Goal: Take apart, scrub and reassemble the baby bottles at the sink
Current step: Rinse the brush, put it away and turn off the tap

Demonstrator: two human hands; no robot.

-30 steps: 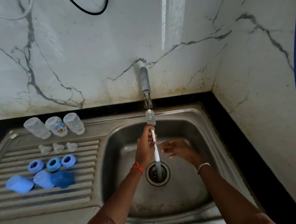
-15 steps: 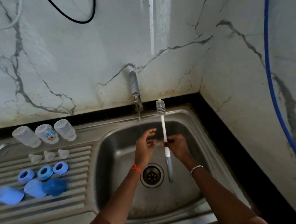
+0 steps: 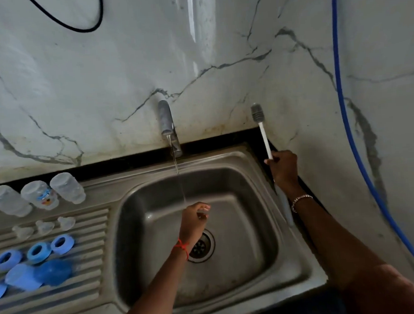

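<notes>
My right hand [image 3: 283,167] grips the white handle of a bottle brush [image 3: 260,126], holding it upright over the sink's back right corner, grey bristle head on top. My left hand [image 3: 193,221] hangs in the sink basin [image 3: 242,228] under the running water, fingers loosely curled, holding nothing. On the draining board [image 3: 64,304] at the left lie three clear bottle bodies [image 3: 39,195], three clear teats [image 3: 44,227], three blue collar rings [image 3: 37,252] and blue caps [image 3: 52,272], all apart from one another.
The tap [image 3: 168,125] on the back wall pours a thin stream into the basin above the drain [image 3: 200,246]. Marble wall panels close off the back and the right. A blue hose [image 3: 345,122] hangs down the right wall; a black cable [image 3: 82,28] loops at top left.
The brush passed from my left hand to my right, then my right hand carried it from under the tap to the sink's back right corner. My left hand stayed under the water.
</notes>
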